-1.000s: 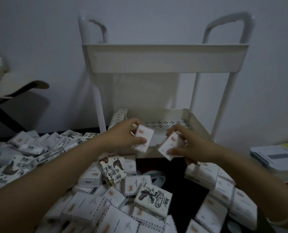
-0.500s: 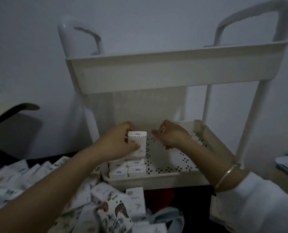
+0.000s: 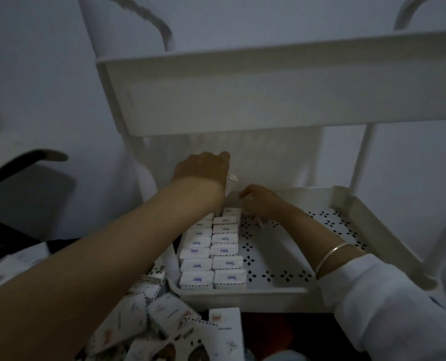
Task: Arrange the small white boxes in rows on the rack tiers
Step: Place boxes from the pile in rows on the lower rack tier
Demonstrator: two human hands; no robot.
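Note:
A white rack stands before me, its perforated lower tier [image 3: 289, 259] under a solid upper tier [image 3: 268, 92]. Two rows of small white boxes [image 3: 212, 251] stand on edge along the lower tier's left side. My left hand [image 3: 203, 169] is at the far end of the rows and grips a small white box [image 3: 231, 182], of which only an edge shows. My right hand [image 3: 262, 201] is beside it at the back of the tier, fingers curled on another box [image 3: 233, 198] that is mostly hidden.
A heap of loose white boxes [image 3: 164, 324], some with printed pictures, lies on the floor below the rack's front left. A dark chair arm [image 3: 24, 162] juts in at the left. The right part of the lower tier is bare perforated plate.
Both hands have moved deeper into the lower tier, to the far end of the rows, each carrying its box. The view has come closer and lower to the rack.

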